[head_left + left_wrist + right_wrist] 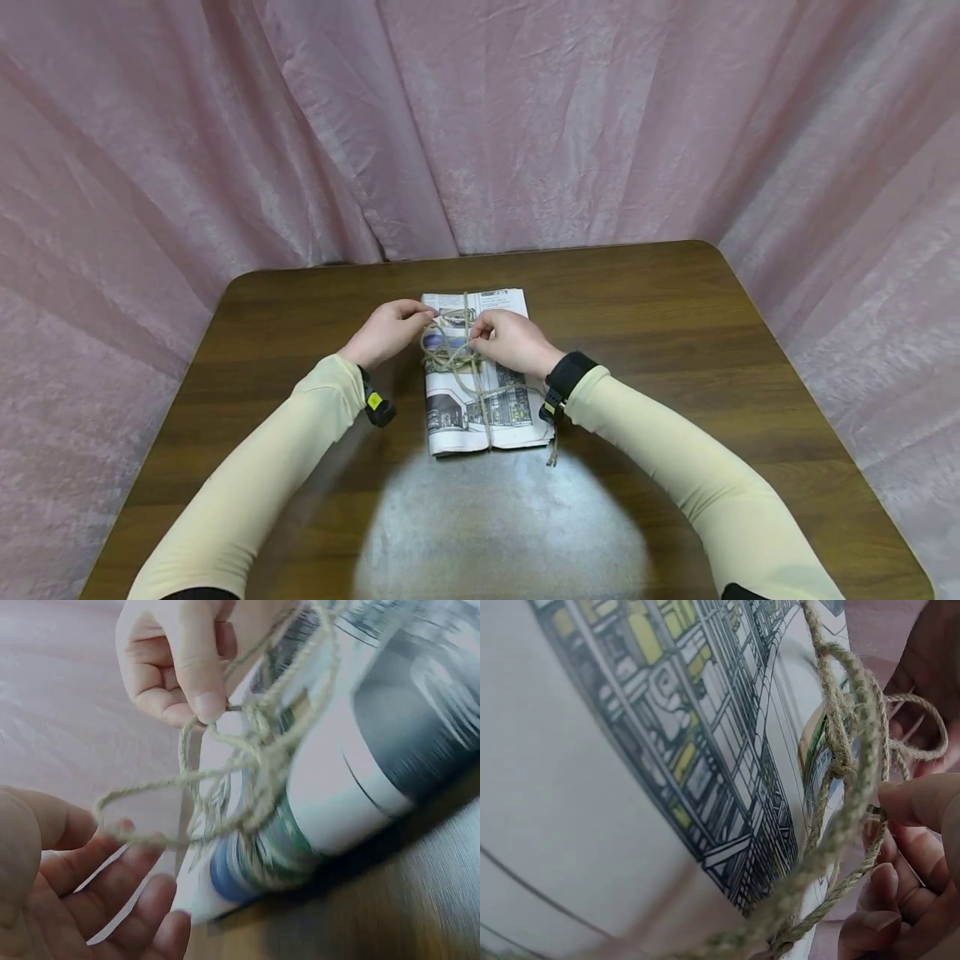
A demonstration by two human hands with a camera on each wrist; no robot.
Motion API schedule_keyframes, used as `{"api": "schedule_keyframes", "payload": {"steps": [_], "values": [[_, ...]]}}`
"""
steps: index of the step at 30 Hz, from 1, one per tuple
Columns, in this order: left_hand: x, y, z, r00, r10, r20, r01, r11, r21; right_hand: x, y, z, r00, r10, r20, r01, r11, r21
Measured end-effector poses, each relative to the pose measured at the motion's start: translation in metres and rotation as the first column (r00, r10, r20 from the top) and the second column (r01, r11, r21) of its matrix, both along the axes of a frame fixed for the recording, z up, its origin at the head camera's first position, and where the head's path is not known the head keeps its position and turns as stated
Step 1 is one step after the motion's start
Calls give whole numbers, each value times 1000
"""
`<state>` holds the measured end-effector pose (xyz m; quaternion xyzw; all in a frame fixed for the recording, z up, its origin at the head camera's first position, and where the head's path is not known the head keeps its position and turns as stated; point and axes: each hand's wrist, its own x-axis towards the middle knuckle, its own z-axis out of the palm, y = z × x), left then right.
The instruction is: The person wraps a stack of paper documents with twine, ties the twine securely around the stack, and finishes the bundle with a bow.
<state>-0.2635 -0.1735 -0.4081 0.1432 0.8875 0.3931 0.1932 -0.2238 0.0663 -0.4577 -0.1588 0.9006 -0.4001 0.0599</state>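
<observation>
A folded bundle of newspapers point(447, 421) lies on the table, bound lengthwise and crosswise with jute twine point(483, 408). Over its upper left part sits a tangle of loops and a knot, seen close in the left wrist view. My left hand point(384, 332) is at the bundle's left edge, a loop of the twine point(142, 782) between its thumb and index finger, the other fingers loosely bent. Above the middle of the bundle, my right hand point(517, 342) pinches a strand beside the knot with thumb and forefinger. In the right wrist view, a thick twine strand point(866, 750) crosses in front.
The brown wooden table point(675, 333) extends around the bundle, with a bright patch of light at its near side. Pink curtains point(540, 125) hang behind and at both sides. A frayed twine end point(552, 454) hangs past the bundle's lower right corner.
</observation>
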Motion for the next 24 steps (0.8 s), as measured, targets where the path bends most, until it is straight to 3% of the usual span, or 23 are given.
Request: {"api": "schedule_keyframes", "payload": {"steps": [7, 14, 18, 24], "values": [[-5, 17, -8, 987, -60, 151, 55, 998, 35, 2, -2, -2, 999, 18, -38, -17, 1000, 21], [-7, 23, -12, 962, 4, 272, -23, 998, 66, 2, 0, -2, 998, 6, -56, -5, 1000, 15], [-8, 24, -15, 961, 1, 277, -17, 998, 54, 2, 0, -3, 999, -1, -54, 3, 1000, 30], [-9, 26, -18, 971, -72, 227, 68, 997, 23, 4, 0, -3, 998, -19, -62, 22, 999, 50]]}}
